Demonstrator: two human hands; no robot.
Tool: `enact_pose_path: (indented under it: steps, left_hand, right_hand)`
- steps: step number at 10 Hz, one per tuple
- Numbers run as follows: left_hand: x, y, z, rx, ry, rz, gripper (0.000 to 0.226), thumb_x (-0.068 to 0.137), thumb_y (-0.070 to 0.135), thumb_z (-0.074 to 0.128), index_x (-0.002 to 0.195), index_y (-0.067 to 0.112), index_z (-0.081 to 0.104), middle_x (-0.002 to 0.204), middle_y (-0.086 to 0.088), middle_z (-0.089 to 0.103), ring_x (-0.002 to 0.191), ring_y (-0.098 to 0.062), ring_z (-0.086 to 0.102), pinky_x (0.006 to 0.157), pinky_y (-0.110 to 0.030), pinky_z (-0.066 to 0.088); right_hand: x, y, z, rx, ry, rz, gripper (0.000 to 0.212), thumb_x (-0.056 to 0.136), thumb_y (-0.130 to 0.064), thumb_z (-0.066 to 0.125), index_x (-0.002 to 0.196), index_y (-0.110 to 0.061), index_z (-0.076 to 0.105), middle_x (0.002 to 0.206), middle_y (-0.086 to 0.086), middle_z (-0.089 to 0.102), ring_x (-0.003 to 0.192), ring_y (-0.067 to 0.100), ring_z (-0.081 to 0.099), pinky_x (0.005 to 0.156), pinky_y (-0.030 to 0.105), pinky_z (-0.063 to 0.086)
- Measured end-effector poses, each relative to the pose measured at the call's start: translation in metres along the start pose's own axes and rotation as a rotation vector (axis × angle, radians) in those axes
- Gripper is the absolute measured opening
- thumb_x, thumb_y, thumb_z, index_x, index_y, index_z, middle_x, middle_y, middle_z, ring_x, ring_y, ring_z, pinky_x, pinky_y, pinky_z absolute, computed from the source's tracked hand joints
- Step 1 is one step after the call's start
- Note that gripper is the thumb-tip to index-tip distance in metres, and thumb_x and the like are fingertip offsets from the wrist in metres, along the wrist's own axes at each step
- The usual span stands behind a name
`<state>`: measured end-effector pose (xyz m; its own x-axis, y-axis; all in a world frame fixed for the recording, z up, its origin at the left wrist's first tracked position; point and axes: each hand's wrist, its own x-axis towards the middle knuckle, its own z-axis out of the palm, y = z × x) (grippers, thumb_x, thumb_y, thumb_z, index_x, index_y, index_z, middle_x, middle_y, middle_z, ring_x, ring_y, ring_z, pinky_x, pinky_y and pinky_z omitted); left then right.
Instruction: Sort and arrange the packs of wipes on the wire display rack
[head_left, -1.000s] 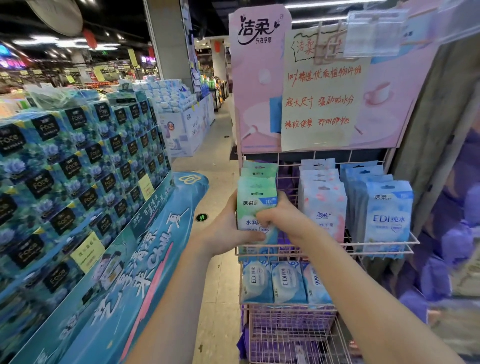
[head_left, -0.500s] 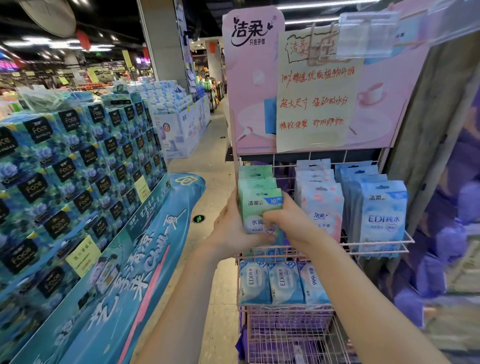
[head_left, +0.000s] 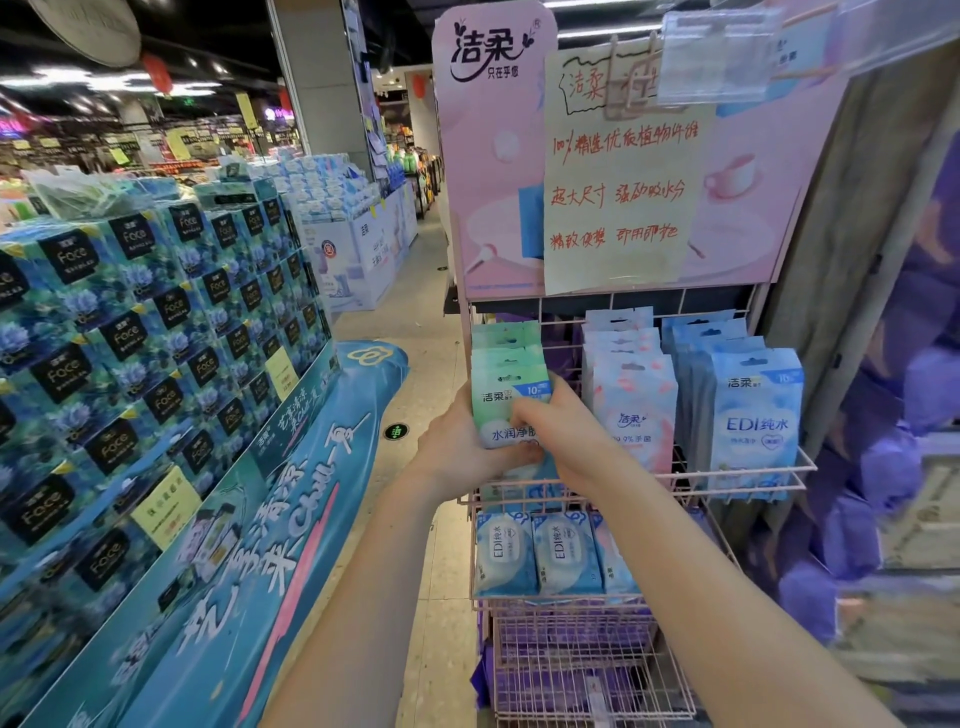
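Note:
A pink wire display rack (head_left: 737, 475) stands in front of me under a pink sign. Its top shelf holds three upright rows of wipes: green packs (head_left: 506, 340) on the left, pink packs (head_left: 636, 410) in the middle, blue packs (head_left: 756, 415) on the right. Both hands grip the front green pack (head_left: 511, 395) at the left row. My left hand (head_left: 457, 447) holds its left and lower edge. My right hand (head_left: 558, 434) covers its right side and lower front. On the shelf below lie pale blue packs (head_left: 540, 553).
A tall stack of teal tissue boxes (head_left: 135, 338) on a blue printed base (head_left: 270, 519) fills the left side. An aisle floor (head_left: 415, 332) runs between it and the rack. Lower wire baskets (head_left: 587, 670) hold purple packs. Blurred purple goods (head_left: 883, 467) sit to the right.
Both hands have pushed the green pack back toward the left row, closing the gap. The view has shifted slightly closer to the rack.

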<state>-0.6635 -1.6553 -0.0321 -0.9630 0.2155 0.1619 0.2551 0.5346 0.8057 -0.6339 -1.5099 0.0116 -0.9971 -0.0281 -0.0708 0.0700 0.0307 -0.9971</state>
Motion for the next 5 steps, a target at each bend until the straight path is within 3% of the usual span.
enact_pose_path:
  steps: [1, 2, 3, 4, 5]
  left_hand:
    - [-0.009, 0.011, -0.003, -0.063, 0.019, 0.006, 0.096, 0.052, 0.067, 0.095, 0.135, 0.053, 0.050, 0.123, 0.021, 0.071, 0.110, -0.010, 0.072, 0.095, -0.050, 0.059]
    - [-0.024, 0.024, -0.008, -0.123, 0.094, -0.026, 0.096, 0.052, 0.054, 0.094, 0.135, 0.049, 0.046, 0.122, 0.020, 0.071, 0.110, -0.007, 0.071, 0.094, -0.041, 0.059]
    - [-0.038, 0.039, -0.011, -0.037, 0.187, -0.059, 0.130, 0.052, 0.064, 0.088, 0.160, 0.033, 0.023, 0.150, 0.009, 0.055, 0.134, -0.014, 0.056, 0.109, -0.040, 0.049]
    - [-0.049, 0.052, -0.010, 0.119, 0.331, -0.014, 0.115, 0.078, 0.054, 0.084, 0.163, 0.016, 0.018, 0.164, -0.002, 0.037, 0.150, -0.020, 0.034, 0.119, -0.037, 0.028]
    - [-0.060, 0.074, -0.003, 0.372, 0.385, 0.099, 0.091, 0.094, 0.053, 0.067, 0.163, 0.019, 0.020, 0.170, -0.004, 0.024, 0.157, -0.022, 0.019, 0.125, -0.040, 0.014]
  right_hand:
    - [-0.008, -0.003, 0.003, -0.090, 0.107, -0.004, 0.061, 0.068, -0.020, 0.062, 0.129, -0.021, 0.058, 0.113, -0.002, 0.073, 0.104, 0.017, 0.070, 0.095, 0.043, 0.057]
    - [-0.025, -0.013, 0.005, -0.213, 0.183, -0.060, 0.047, 0.086, -0.019, 0.062, 0.132, -0.020, 0.053, 0.121, -0.006, 0.069, 0.102, 0.013, 0.067, 0.094, 0.036, 0.056]
    - [-0.041, -0.019, -0.001, -0.271, 0.204, -0.163, 0.053, 0.097, -0.010, 0.054, 0.147, -0.020, 0.042, 0.114, -0.017, 0.056, 0.095, 0.001, 0.056, 0.085, 0.013, 0.045]
    - [-0.060, -0.025, -0.009, -0.343, 0.229, -0.299, 0.061, 0.097, -0.004, 0.051, 0.154, -0.020, 0.037, 0.138, -0.008, 0.057, 0.108, 0.000, 0.052, 0.093, 0.011, 0.039]
    - [-0.075, -0.039, -0.023, -0.452, 0.243, -0.364, 0.056, 0.097, -0.003, 0.048, 0.152, -0.015, 0.042, 0.130, 0.001, 0.062, 0.095, 0.002, 0.055, 0.077, 0.000, 0.038]
